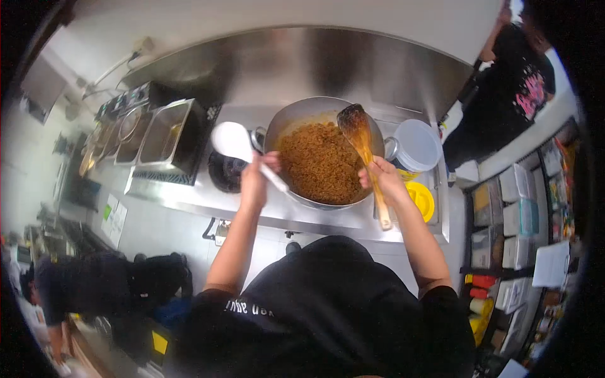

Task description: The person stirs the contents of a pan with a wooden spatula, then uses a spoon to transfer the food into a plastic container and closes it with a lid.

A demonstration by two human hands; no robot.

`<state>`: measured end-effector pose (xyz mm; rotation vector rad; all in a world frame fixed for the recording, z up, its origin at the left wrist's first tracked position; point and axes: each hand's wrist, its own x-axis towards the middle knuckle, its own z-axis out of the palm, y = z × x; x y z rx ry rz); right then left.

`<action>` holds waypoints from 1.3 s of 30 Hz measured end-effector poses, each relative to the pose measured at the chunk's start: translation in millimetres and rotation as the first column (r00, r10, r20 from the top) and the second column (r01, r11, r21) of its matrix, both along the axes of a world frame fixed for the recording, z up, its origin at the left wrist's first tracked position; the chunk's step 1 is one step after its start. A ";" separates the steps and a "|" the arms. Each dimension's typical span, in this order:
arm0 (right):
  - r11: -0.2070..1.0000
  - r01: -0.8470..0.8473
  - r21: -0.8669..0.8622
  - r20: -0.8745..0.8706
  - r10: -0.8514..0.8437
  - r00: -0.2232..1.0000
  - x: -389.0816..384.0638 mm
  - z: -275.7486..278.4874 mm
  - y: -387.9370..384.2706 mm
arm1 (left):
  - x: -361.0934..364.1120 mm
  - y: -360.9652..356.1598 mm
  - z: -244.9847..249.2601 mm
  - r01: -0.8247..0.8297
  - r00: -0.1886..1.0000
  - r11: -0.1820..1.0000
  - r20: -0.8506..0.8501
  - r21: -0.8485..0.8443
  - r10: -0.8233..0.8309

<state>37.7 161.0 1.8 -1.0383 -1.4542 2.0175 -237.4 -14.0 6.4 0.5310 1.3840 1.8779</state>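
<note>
- Person in dark clothes (pixel 107 283) bends low at the near left, well apart from the stove and with hands of their own.
- Steel trays (pixel 167 135) sit in a row on the far left of the counter (pixel 189 192), probably so that what they hold is within reach of the cook.
- Burner (pixel 227 171) lies dark and bare just left of the pan.
- White ladle (pixel 233 142) is raised over that burner, bowl up and clear of the food; the left hand (pixel 255 179) is wrapped tight around its handle at the pan's left rim.
- Big steel pan (pixel 302 110) stands in the middle of the stove, filled with brown fried rice (pixel 318 164).
- Wooden spatula (pixel 356 129) slants over the rice, blade lifted at the far side; the right hand (pixel 384 179) is clenched round the middle of its shaft, which likely gives leverage.
- White tub (pixel 416 145) with its lid on sits just right of the pan, and a yellow lid (pixel 421 198) lies nearer.
- Another person in black (pixel 510 82) stands at the far right, beside shelves (pixel 517 217) of boxes.
</note>
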 end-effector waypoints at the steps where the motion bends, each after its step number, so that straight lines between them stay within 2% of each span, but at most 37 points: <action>1: 0.997 -0.076 0.021 -0.026 0.076 0.997 -10.6 5.5 0.9 | 19.3 2.2 13.1 0.114 0.982 0.993 0.148 0.014 -0.115; 2: 0.995 -0.101 0.016 -0.029 0.102 0.994 -23.0 3.5 -0.1 | 42.3 4.9 23.6 0.167 0.969 0.986 0.183 0.017 -0.167; 3: 0.995 -0.081 0.055 -0.060 0.085 0.995 -36.0 -1.4 -2.0 | 52.7 9.1 12.4 0.269 0.953 0.963 0.142 0.017 -0.268; 4: 0.994 -0.057 0.092 -0.091 0.065 0.994 -47.8 -6.8 -4.2 | 68.8 15.9 14.4 0.316 0.927 0.948 0.225 -0.035 -0.300; 6: 0.996 -0.033 -0.079 -0.116 0.023 0.993 -64.9 -8.5 -14.4 | 94.7 23.9 10.0 0.388 0.917 0.917 0.136 -0.092 -0.374; 8: 0.995 0.021 -0.093 -0.162 -0.036 0.986 -77.5 -19.2 -26.8 | 106.5 31.4 6.4 0.471 0.877 0.880 0.142 -0.063 -0.459; 9: 0.991 0.102 -0.086 -0.144 -0.114 0.983 -78.3 -2.9 -41.7 | 110.9 33.8 6.2 0.469 0.879 0.881 0.139 -0.066 -0.457; 10: 0.982 0.119 -0.146 -0.174 -0.144 0.974 -81.5 -5.0 -45.5 | 115.3 36.0 6.9 0.431 0.890 0.897 0.207 -0.095 -0.406; 12: 0.986 0.148 -0.079 -0.133 -0.158 0.979 -83.3 -18.2 -48.9 | 119.8 38.3 7.8 0.398 0.895 0.909 0.272 -0.126 -0.354; 13: 0.989 0.064 -0.133 -0.105 -0.078 0.991 -80.9 -18.2 -47.8 | 119.7 37.9 8.4 0.384 0.906 0.912 0.250 -0.143 -0.342; 14: 0.994 0.081 -0.070 -0.129 -0.089 0.988 -85.2 -45.8 -45.1 | 120.9 37.9 8.5 0.370 0.916 0.915 0.229 -0.160 -0.330; 16: 0.999 0.033 -0.030 -0.172 -0.038 0.984 -86.4 -44.4 -47.0 | 127.2 39.2 2.6 0.344 0.921 0.929 0.242 -0.137 -0.306; 17: 0.997 0.023 -0.078 -0.132 -0.033 0.991 -81.6 -44.1 -49.1 | 129.1 39.8 -0.5 0.296 0.947 0.938 0.181 -0.181 -0.264; 18: 0.992 0.014 -0.126 -0.094 -0.026 0.995 -74.9 -15.5 -56.9 | 130.0 40.6 -1.3 0.244 0.968 0.944 0.117 -0.222 -0.222; 19: 0.998 -0.038 -0.046 -0.175 0.030 0.984 -72.4 -28.0 -51.5 | 126.8 39.2 -1.3 0.243 0.968 0.928 0.008 -0.284 -0.251; 20: 0.998 -0.031 -0.048 -0.174 0.023 0.984 -65.3 -28.9 -48.1 | 127.9 37.8 -2.2 0.221 0.958 0.944 -0.127 -0.243 -0.257; 22: 0.998 0.009 0.069 -0.186 0.004 0.983 -50.9 -17.7 -46.5 | 126.4 41.9 -3.9 0.158 0.928 0.979 -0.320 -0.131 -0.193; 23: 0.997 -0.057 0.047 -0.163 0.064 0.985 -41.7 -10.9 -45.6 | 121.7 39.8 -4.1 0.054 0.752 0.988 -0.645 -0.147 -0.137; 24: 0.998 -0.052 0.045 -0.159 0.059 0.986 -37.9 -2.8 -47.8 | 121.2 38.8 -2.3 -0.052 0.633 0.977 -0.764 -0.206 -0.128; 26: 0.984 -0.158 -0.087 -0.180 0.140 0.974 -39.2 6.4 -55.8 | 127.8 44.0 -3.7 -0.114 0.539 0.982 -0.840 -0.150 -0.065; 27: 0.989 -0.134 0.057 -0.198 0.143 0.970 -45.7 -14.6 -55.7 | 133.7 45.9 -2.8 -0.106 0.541 0.983 -0.838 -0.150 -0.069; 28: 0.915 -0.042 0.401 -0.104 0.090 0.990 -49.9 -17.4 -55.4 | 140.3 46.9 -0.4 -0.136 0.544 0.974 -0.835 -0.184 -0.081; 30: 0.922 -0.013 0.387 -0.128 0.068 0.989 -48.4 -15.5 -55.9 | 149.4 51.3 4.6 -0.159 0.548 0.963 -0.831 -0.217 -0.096; 33: 0.898 -0.032 0.439 -0.129 0.098 0.987 -38.8 -1.8 -55.3 | 157.2 56.2 12.9 -0.237 0.473 0.952 -0.879 -0.192 -0.060; 36: 0.935 -0.028 0.354 -0.088 0.063 0.994 -35.5 0.2 -54.6 | 161.0 60.1 2.5 -0.230 0.552 0.964 -0.833 -0.135 0.015; 37: 0.934 -0.035 0.356 -0.088 0.071 0.994 -35.4 -2.6 -51.7 | 157.6 59.2 -2.8 -0.193 0.505 0.972 -0.863 -0.133 -0.017; 38: 0.898 0.026 0.440 -0.140 0.040 0.989 -35.0 -7.6 -47.4 | 155.1 58.1 -7.0 -0.201 0.505 0.971 -0.863 -0.130 -0.011; 39: 0.852 0.089 0.515 -0.194 0.015 0.981 -33.2 -10.8 -42.6 | 154.6 57.0 -6.8 -0.202 0.578 0.973 -0.816 -0.108 0.029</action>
